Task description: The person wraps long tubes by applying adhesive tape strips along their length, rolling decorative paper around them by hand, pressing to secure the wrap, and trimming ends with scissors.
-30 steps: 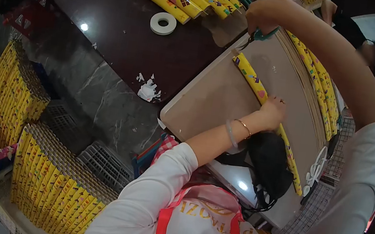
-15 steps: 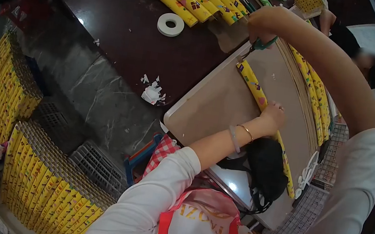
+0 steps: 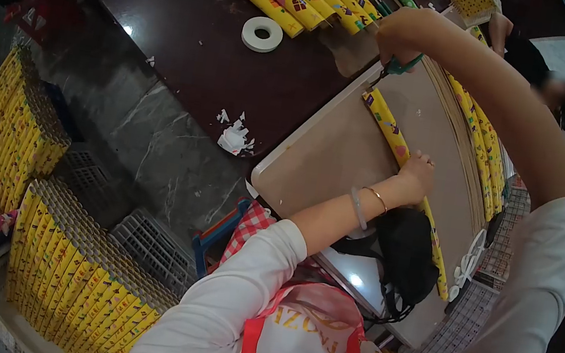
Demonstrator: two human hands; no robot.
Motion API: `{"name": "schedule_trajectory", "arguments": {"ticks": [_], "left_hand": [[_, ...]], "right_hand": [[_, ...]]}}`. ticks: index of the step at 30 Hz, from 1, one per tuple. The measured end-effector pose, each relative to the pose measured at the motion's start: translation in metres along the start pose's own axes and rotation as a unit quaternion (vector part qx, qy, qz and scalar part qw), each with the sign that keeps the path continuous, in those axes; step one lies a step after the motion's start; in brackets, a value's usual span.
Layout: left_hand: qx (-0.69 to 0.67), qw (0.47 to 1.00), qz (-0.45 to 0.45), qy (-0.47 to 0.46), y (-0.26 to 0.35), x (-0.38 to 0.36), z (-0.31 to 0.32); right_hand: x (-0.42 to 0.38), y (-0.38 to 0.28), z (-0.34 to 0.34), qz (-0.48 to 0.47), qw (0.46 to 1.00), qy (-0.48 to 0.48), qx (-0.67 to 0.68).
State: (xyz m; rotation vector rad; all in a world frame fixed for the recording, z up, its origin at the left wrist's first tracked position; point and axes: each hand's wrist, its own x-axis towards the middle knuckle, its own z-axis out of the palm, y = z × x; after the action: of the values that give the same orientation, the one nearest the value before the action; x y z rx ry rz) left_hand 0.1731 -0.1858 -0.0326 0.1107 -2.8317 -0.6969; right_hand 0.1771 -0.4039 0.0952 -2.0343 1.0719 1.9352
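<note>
Crates of yellow wrapped tubes (image 3: 74,277) stand far left, a white tape roll (image 3: 262,33) on the dark table (image 3: 174,21). On the beige board (image 3: 329,154) lies a yellow wrapped roll (image 3: 391,131) — the left hand (image 3: 416,173) presses it, fingers curled. The right hand (image 3: 397,36) grips green-handled scissors (image 3: 395,68) at the roll's far end.

White tape ring (image 3: 262,34) on dark tabletop (image 3: 172,36); crates of yellow rolls (image 3: 73,280) below.
</note>
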Motion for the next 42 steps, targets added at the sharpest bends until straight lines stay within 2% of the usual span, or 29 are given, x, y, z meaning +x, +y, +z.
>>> {"name": "schedule_trajectory", "arguments": {"ticks": [5, 17, 20, 29, 35, 38, 40, 42], "left_hand": [[-0.003, 1.000, 0.001, -0.007, -0.001, 0.000, -0.001], [-0.021, 1.000, -0.002, -0.002, 0.000, 0.002, 0.000], [-0.028, 1.000, -0.007, -0.004, 0.000, 0.001, -0.001], [-0.021, 1.000, -0.010, 0.011, 0.000, 0.001, 0.004], [-0.023, 1.000, -0.013, 0.008, 0.000, 0.001, 0.003], [-0.023, 0.999, -0.011, 0.034, -0.002, 0.002, 0.009], [-0.028, 0.998, -0.008, 0.048, 0.000, 0.001, 0.015], [-0.031, 0.996, -0.002, 0.082, -0.002, 0.002, 0.019]], "right_hand": [[-0.011, 0.000, -0.008, -0.002, 0.998, 0.016, 0.060], [-0.012, -0.002, -0.009, 0.005, 0.999, 0.031, 0.036], [-0.016, -0.007, -0.016, 0.034, 0.999, 0.015, 0.033], [-0.011, 0.000, -0.016, -0.003, 0.997, 0.072, 0.029], [-0.011, 0.000, -0.020, 0.009, 0.994, 0.108, 0.024], [-0.028, -0.014, -0.036, 0.011, 0.987, 0.148, 0.068], [-0.028, -0.023, -0.033, -0.107, 0.922, 0.321, 0.188], [-0.021, -0.040, -0.025, -0.097, 0.909, 0.348, 0.210]]}}
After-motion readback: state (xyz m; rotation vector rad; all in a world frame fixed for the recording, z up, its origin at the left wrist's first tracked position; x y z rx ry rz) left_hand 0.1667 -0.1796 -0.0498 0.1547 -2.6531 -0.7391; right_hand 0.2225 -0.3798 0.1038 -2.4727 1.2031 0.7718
